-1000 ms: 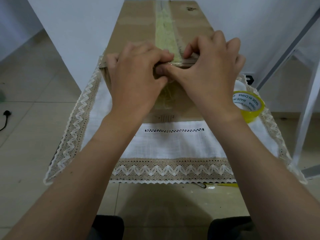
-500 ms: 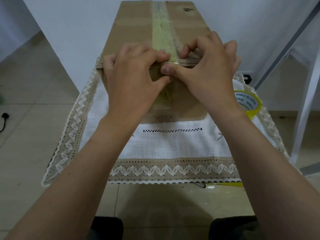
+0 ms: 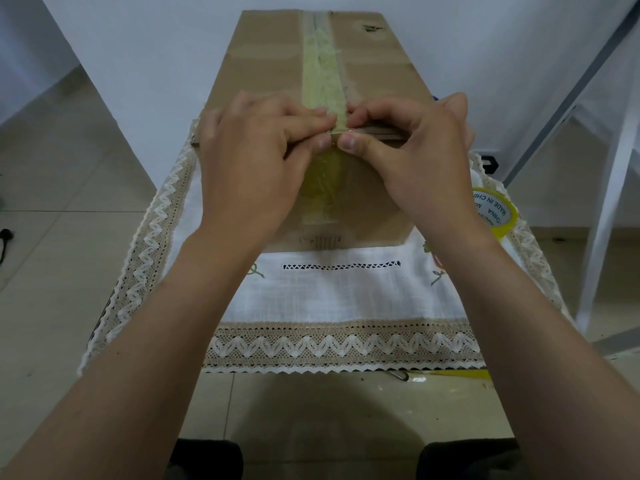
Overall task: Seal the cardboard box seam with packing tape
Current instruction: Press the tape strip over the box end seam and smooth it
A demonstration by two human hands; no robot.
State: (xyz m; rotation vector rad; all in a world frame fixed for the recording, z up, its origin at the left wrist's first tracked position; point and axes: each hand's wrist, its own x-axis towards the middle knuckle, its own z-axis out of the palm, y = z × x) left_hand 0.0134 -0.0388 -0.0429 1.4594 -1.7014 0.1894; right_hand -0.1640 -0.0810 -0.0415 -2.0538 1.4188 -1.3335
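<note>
A long cardboard box lies lengthwise on a small table, with a yellowish strip of packing tape running down its top seam and over the near edge onto the front face. My left hand and my right hand both grip the box's near top edge. Their fingers lie on the top and their thumbs press the tape at the corner. The thumb tips nearly touch. The yellow tape roll lies on the cloth to the right of the box, partly hidden by my right wrist.
A white tablecloth with a lace zigzag border covers the table. A white wall stands behind the box. A white metal frame rises at the right. A dark cable lies on the tiled floor at the left.
Both hands stay on the box's near edge. My thumbs have shifted slightly along the tape at the corner, and the fold of tape on the front face lies flatter.
</note>
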